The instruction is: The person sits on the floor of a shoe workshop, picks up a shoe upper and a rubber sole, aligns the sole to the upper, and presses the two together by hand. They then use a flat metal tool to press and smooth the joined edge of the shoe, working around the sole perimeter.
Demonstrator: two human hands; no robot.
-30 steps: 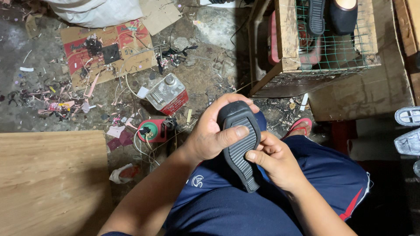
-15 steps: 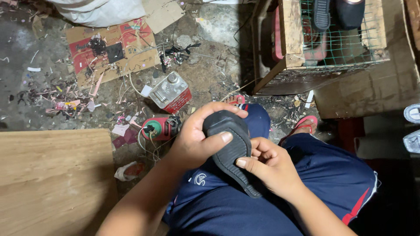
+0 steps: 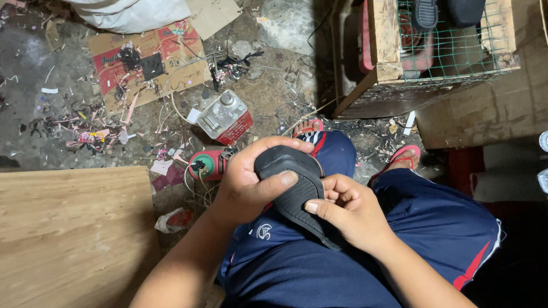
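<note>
A black ribbed shoe sole [image 3: 297, 191] rests over my lap, its toe end curled upward. My left hand [image 3: 248, 182] wraps around that upper end, thumb pressed across the ribbed face. My right hand [image 3: 348, 211] pinches the sole's right edge lower down with thumb and fingertips. Both hands sit above my dark blue shorts [image 3: 365, 251]. The sole's underside is hidden.
A wooden board [image 3: 68, 234] lies at the lower left. On the dirty floor are a metal can with a red base [image 3: 225, 118], a small red and green round tool [image 3: 205, 165], scrap-strewn cardboard [image 3: 148, 63] and a wooden crate with green mesh [image 3: 439, 45] at the upper right.
The sole has been bent further, its top end curled over under my left hand. My right hand has slid up along its right edge. The view shifted slightly.
</note>
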